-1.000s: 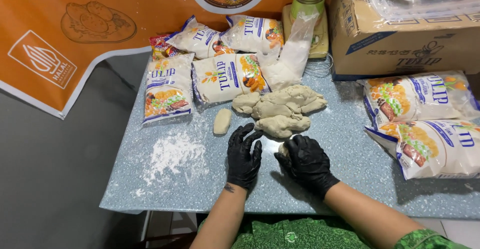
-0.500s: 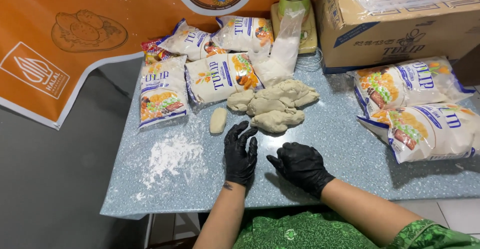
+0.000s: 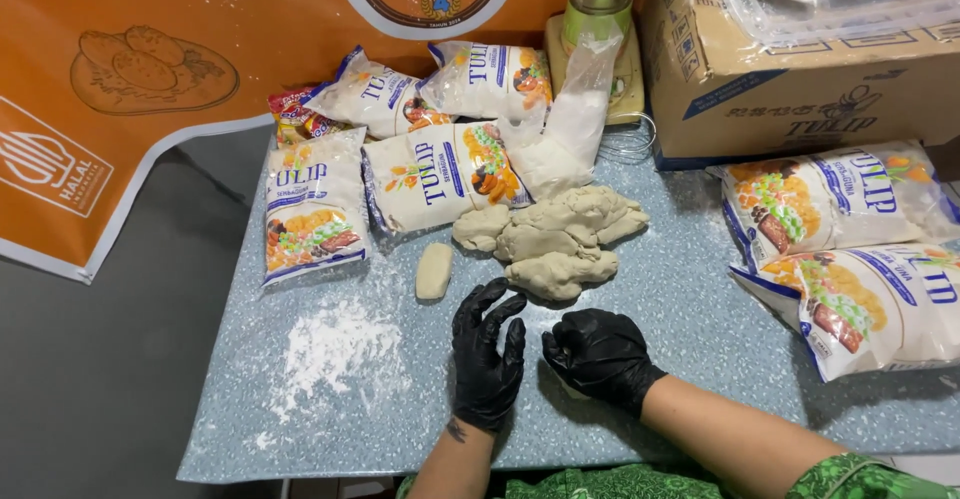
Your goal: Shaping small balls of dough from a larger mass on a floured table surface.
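Observation:
Both my hands wear black gloves and rest on the speckled grey table. My left hand lies open with its fingers spread, pointing at a pile of beige dough lumps just beyond it. My right hand is curled into a fist beside it, pressing down on a small piece of dough. Only a pale sliver of that piece shows under the glove. A small oval dough piece lies alone, left of the pile.
A patch of loose flour lies left of my hands. Printed flour bags sit at the back left and at the right. Behind are a clear bag of white powder, a blender, a cardboard box and an orange banner.
My hands have drawn slightly apart. The right hand has closed into a tighter fist, and the left hand's fingers have spread.

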